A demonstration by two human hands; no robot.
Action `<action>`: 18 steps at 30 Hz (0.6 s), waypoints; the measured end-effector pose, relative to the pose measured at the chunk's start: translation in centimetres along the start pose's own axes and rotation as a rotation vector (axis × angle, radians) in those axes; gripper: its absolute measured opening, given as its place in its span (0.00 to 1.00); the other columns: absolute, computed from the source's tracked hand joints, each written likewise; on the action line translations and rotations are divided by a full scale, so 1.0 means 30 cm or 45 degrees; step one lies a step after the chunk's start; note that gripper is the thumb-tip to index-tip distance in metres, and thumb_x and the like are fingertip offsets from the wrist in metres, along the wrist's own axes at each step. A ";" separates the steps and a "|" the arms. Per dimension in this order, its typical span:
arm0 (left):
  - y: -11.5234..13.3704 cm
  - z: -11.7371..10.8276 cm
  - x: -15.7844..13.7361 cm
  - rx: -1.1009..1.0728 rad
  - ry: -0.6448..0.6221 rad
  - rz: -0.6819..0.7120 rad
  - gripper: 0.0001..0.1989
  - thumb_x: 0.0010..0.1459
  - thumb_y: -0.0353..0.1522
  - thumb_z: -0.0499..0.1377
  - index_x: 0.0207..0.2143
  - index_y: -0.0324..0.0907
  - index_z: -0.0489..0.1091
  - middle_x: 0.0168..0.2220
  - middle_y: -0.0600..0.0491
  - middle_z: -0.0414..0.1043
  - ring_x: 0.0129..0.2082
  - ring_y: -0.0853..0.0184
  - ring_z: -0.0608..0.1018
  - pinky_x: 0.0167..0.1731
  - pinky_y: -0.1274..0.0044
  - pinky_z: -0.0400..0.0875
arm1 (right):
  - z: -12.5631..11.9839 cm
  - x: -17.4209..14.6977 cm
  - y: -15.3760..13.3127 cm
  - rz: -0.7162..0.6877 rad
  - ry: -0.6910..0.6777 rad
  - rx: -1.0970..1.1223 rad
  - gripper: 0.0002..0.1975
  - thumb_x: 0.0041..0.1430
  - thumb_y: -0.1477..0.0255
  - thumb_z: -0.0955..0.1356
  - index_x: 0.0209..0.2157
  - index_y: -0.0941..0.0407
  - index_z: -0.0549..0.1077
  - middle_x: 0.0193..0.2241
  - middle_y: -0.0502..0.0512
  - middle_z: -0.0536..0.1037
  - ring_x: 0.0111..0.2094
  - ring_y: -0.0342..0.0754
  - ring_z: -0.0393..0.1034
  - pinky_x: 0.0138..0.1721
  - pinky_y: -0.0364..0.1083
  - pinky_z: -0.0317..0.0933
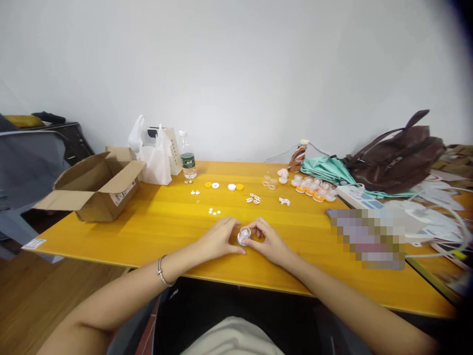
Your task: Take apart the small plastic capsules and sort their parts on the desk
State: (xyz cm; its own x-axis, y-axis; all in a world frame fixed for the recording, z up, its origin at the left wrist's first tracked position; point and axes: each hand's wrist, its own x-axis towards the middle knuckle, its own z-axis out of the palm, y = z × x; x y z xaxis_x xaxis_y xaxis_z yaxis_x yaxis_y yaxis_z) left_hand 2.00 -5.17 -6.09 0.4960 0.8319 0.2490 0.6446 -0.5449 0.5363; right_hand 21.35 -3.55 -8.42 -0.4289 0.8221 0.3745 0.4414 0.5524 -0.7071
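Between my hands near the table's front edge is a small clear domed plastic piece (pixel 243 233) with a teal rim at its base. My right hand (pixel 269 240) grips its right side between thumb and fingers. My left hand (pixel 220 239) curves around the left side with thumb and fingers apart; a gap shows between them and the piece. Beyond my hands lie small white discs (pixel 214 212), white printed pieces (pixel 254 198), another white piece (pixel 284 201), yellow and white rings (pixel 235 187) and clear rings (pixel 271 183). Several similar domed pieces with orange bases (pixel 314 187) stand together farther right.
An open cardboard box (pixel 99 202) stands at the left, beside a white plastic bag (pixel 155 162) and a water bottle (pixel 188 160). At the right are a brown drink bottle (pixel 297 158), teal cloth (pixel 328 170), a brown bag (pixel 399 158), a power strip (pixel 358 197) and a blurred-out flat object (pixel 365 236).
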 end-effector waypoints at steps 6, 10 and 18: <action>0.037 0.047 -0.016 -0.061 0.027 -0.111 0.15 0.45 0.40 0.62 0.28 0.40 0.61 0.28 0.56 0.63 0.28 0.69 0.67 0.27 0.79 0.58 | 0.015 -0.024 -0.024 0.007 -0.225 0.112 0.12 0.53 0.63 0.66 0.35 0.55 0.64 0.24 0.47 0.64 0.24 0.40 0.57 0.26 0.40 0.55; 0.059 0.075 -0.049 0.003 0.147 -0.174 0.09 0.47 0.33 0.59 0.27 0.40 0.60 0.27 0.56 0.61 0.27 0.70 0.66 0.27 0.79 0.57 | 0.012 -0.025 -0.061 -0.018 -0.149 -0.203 0.15 0.49 0.59 0.67 0.32 0.55 0.62 0.22 0.46 0.65 0.22 0.41 0.57 0.24 0.41 0.51; 0.057 0.093 -0.039 -0.091 0.226 -0.230 0.11 0.42 0.32 0.61 0.24 0.40 0.58 0.24 0.58 0.62 0.24 0.72 0.65 0.25 0.81 0.54 | 0.002 0.022 -0.100 -0.130 -0.252 -0.762 0.16 0.54 0.58 0.62 0.22 0.55 0.66 0.18 0.50 0.71 0.20 0.43 0.61 0.26 0.43 0.48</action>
State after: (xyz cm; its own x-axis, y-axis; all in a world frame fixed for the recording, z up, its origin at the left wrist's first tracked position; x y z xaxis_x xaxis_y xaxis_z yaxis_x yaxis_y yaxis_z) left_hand 4.14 -7.38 -7.71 0.2628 0.9238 0.2786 0.6673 -0.3825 0.6391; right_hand 19.70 -4.67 -6.09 -0.6043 0.7516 0.2643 0.7298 0.6553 -0.1950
